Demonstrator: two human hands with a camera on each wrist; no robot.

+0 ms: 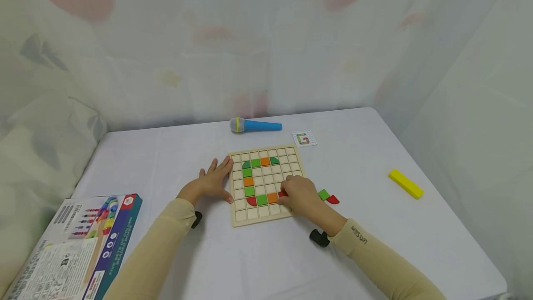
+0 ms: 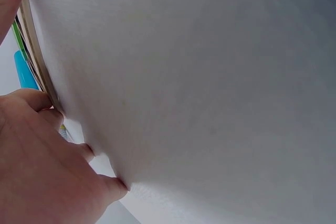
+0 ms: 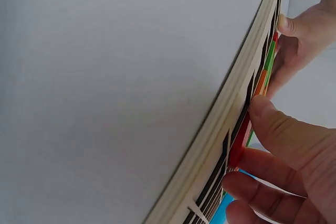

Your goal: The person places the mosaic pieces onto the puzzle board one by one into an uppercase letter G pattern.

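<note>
- Fingertips of my right hand (image 1: 302, 194) are pinching a little red tile (image 1: 282, 193), which sits at the grid board (image 1: 241, 215)'s lower right, just beside the orange tile (image 1: 272, 196) in the bottom row of the coloured shape.
- Best bet, I reckon: keep it flat, line it up over one cell, then drop it straight so it doesn't nudge its neighbours.
- Left hand (image 1: 212, 182) lies flat with fingers spread, touching the board's left edge, which should stop it sliding.
- Spare green tile (image 1: 324, 194) and a red quarter-round (image 1: 332, 199) wait just right of my hand.
- Pattern card (image 1: 304, 139) sits past the board's far corner, handy to check against.
- Surface is a white-covered table (image 1: 374, 253), with a blue toy microphone (image 1: 255, 125), a yellow block (image 1: 405, 184) and the game box (image 1: 79, 249) on it.
- Pale draped sheets hang all round.
</note>
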